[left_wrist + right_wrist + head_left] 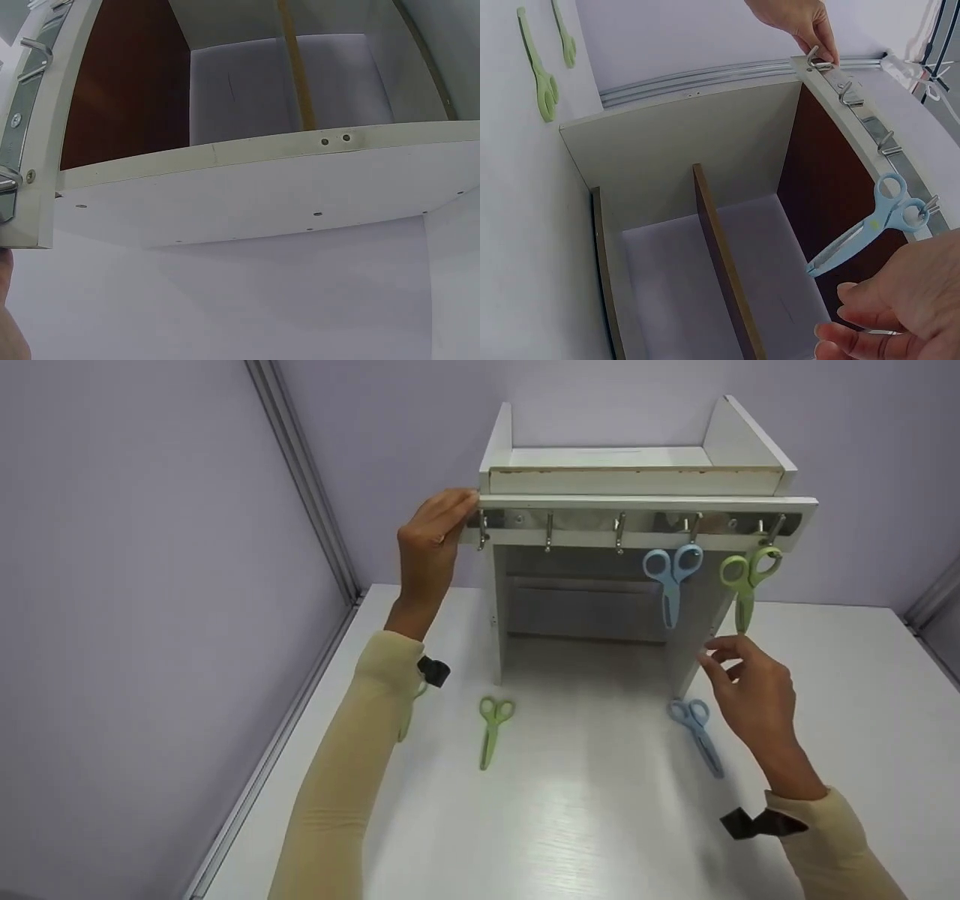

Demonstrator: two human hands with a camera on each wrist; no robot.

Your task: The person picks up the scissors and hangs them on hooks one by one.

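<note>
Below the green scissors [746, 577] hanging on the rack [637, 521], my right hand [750, 690] is hovering empty, fingers loose; my left hand [435, 540] is steadying the rack's end, and the blue pair [697, 731] on the surface [600, 810] probably wants hanging next.

White table [825, 675] bears shelf unit [637, 480], green scissors [493, 729], blue scissors [699, 732].
</note>
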